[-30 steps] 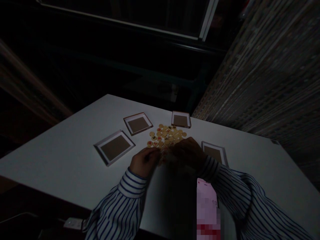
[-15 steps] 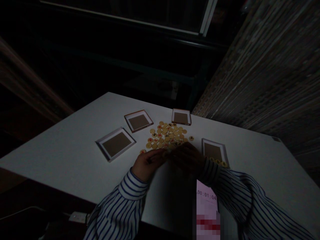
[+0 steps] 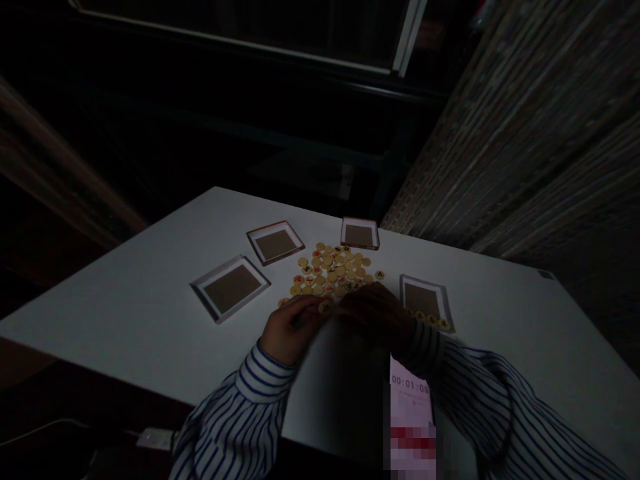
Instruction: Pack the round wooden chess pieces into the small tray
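Note:
My left hand (image 3: 287, 330) is closed, pinching a round wooden Chinese chess piece (image 3: 325, 307) between thumb and fingers, a mark showing on its face. Right beside it, my right hand (image 3: 377, 313) is in deep shadow, its fingers bent together close to that piece; what they hold, if anything, is hidden. Just beyond both hands lies a loose spread of Chinese chess pieces (image 3: 331, 267), some blank side up, others with red or black characters. One piece (image 3: 380, 275) sits apart on the right. Another piece (image 3: 283, 303) lies by my left fingers.
A shallow tray (image 3: 425, 300) on the right has several pieces along its near edge. Other trays stand at the left (image 3: 230, 288), back left (image 3: 275, 243) and back right (image 3: 360, 233). A phone (image 3: 411, 393) with a running timer lies below my right wrist on the white table (image 3: 125, 287).
The piece in my left fingers now shows its marked face more plainly. My right hand has shifted slightly, and the view has moved a little.

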Demonstrator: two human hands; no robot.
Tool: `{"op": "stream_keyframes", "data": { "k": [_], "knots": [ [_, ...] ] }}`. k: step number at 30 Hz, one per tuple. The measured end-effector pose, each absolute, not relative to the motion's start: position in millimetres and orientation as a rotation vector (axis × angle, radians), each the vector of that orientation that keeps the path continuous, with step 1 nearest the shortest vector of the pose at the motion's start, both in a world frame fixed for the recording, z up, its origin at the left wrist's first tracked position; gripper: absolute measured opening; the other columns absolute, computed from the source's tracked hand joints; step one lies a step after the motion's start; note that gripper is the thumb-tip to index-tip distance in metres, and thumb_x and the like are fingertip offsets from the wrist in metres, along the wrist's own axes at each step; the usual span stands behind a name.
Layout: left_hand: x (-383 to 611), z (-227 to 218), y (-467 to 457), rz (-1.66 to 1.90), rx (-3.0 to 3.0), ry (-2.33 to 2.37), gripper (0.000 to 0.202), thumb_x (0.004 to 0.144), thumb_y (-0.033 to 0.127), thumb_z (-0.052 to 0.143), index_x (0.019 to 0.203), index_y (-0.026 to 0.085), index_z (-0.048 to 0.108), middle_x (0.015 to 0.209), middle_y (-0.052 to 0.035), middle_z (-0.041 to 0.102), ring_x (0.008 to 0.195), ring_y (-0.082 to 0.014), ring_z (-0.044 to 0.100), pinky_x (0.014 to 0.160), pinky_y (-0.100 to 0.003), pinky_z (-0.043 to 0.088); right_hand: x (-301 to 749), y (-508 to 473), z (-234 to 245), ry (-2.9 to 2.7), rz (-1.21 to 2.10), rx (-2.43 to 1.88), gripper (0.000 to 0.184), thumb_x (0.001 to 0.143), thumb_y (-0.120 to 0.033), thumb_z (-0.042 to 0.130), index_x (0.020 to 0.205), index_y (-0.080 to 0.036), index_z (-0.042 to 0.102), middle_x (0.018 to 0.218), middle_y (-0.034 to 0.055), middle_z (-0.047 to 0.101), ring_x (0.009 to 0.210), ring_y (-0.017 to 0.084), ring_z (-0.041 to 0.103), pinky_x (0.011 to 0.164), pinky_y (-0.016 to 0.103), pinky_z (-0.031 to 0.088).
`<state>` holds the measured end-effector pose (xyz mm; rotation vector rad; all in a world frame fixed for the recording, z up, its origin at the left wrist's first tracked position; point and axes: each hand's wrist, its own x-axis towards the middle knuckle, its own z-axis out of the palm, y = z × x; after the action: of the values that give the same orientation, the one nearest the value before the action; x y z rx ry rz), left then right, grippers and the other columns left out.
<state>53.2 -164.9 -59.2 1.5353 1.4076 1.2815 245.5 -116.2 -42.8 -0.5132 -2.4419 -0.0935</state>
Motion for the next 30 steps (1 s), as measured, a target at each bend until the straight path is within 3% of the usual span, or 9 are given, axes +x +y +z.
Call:
{"op": "stream_keyframes", "data": {
  "k": [10,16,22,30],
  "knots": [
    [72,-59,-158,1.252,1.303,1.334,0.03,0.061,0.027,0.065,0.089,0.015,0.062,0.08,-0.0045,0.068,0.073,-0.0161,0.063,0.071,-0.028,0.053,280,-115,-40,-2.266,0.21,-0.802,0.019,0.081,-0.023,0.05,0.1,-0.018,0.055,0.094,0.0079,0.064,0.086,0.016,0.058,0.074,0.031,0.047],
    [94,-50,-147,1.294,1.156,1.198,0.035,0.053,0.027,0.07,0.083,0.014,0.06,0.077,-0.0057,0.069,0.073,-0.0184,0.064,0.068,-0.03,0.053,319,-112,-21,-2.105,0.221,-1.028,0.02,0.08,-0.023,0.051,0.1,-0.02,0.056,0.094,0.0069,0.063,0.086,0.016,0.058,0.076,0.033,0.048],
    [116,-51,-139,1.26,1.051,1.08,0.035,0.052,0.02,0.07,0.085,0.014,0.061,0.08,-0.0058,0.068,0.076,-0.0161,0.063,0.072,-0.028,0.051,345,-116,-4,-2.006,0.276,-1.169,0.02,0.081,-0.025,0.051,0.099,-0.02,0.058,0.095,0.006,0.062,0.085,0.016,0.057,0.077,0.032,0.047],
    [148,-49,-128,1.146,0.957,0.972,0.04,0.051,0.019,0.073,0.089,0.015,0.061,0.089,-0.0077,0.068,0.087,-0.0207,0.063,0.078,-0.034,0.049,354,-112,-9,-2.052,0.353,-1.212,0.017,0.079,-0.025,0.054,0.093,-0.019,0.061,0.088,0.0053,0.066,0.08,0.015,0.061,0.073,0.029,0.049]
  ]
}}
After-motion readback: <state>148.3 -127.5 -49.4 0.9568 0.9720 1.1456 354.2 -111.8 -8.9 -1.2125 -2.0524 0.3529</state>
